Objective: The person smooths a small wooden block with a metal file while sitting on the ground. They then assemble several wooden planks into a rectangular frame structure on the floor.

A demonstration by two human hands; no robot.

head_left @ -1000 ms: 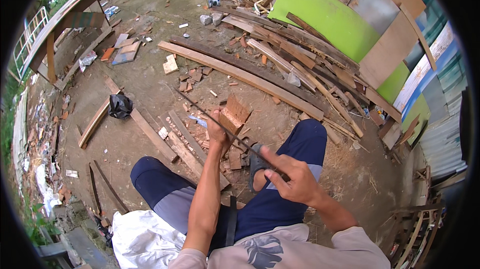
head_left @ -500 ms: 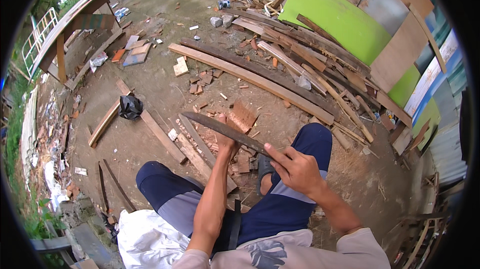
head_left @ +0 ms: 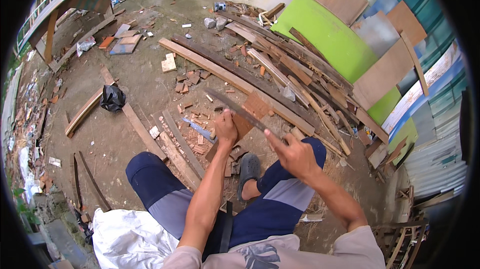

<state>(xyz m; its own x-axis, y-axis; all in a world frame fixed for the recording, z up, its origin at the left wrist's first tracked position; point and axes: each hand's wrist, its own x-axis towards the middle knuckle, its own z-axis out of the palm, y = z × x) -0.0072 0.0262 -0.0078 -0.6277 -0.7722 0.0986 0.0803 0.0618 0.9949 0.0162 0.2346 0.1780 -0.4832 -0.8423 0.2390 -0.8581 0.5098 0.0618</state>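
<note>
My right hand (head_left: pixel 296 156) grips a machete (head_left: pixel 231 105), its long dark blade pointing up and left in front of my left hand. The index finger lies along the blade's near end; the handle is mostly hidden in the palm. My left hand (head_left: pixel 226 130) is closed on a flat reddish-brown wooden board (head_left: pixel 256 106), which is tilted between my knees. The blade crosses in front of the board; whether they touch I cannot tell. Beneath the left hand, a blue-tinted saw blade (head_left: pixel 199 129) lies among wood chips and small offcuts.
A long timber beam (head_left: pixel 235 75) lies just ahead. Piled planks (head_left: pixel 300 64) and a green panel (head_left: pixel 332 34) stand to the right. Several loose planks (head_left: pixel 142 129), a black plastic bag (head_left: pixel 113 98) and a white sack (head_left: pixel 131 239) are on the left. A wooden table-like frame (head_left: pixel 52 34) stands far left.
The board in my left hand has been raised and turned, uncovering the saw blade on the ground. The machete has shifted right and down, its tip now farther right. The view has tilted slightly.
</note>
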